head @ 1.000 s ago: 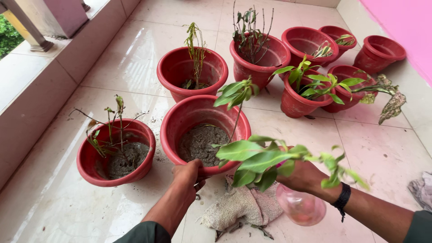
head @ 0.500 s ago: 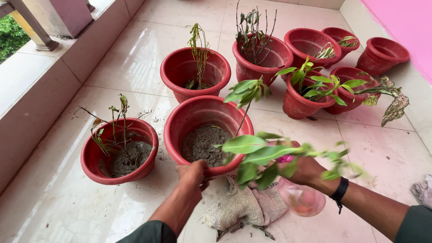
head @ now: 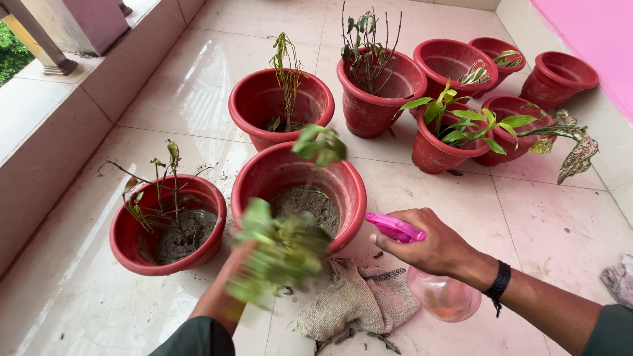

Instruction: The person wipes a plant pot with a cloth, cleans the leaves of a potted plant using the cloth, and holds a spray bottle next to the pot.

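Daylight is glinting off a glossy cream tiled floor (head: 198, 79); a low ledge (head: 46, 125) is running along the left, a pink wall (head: 593, 33) rising far right, greenery (head: 10, 49) showing beyond.

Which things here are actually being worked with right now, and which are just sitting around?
In use:
- near red pot of soil, with a leafy plant blurred over its front rim
- left hand, largely hidden behind those leaves
- right hand holding the pink spray bottle

Lying about:
- burlap cloth on the floor
- other red pots, such as the left one
- grey rag at far right
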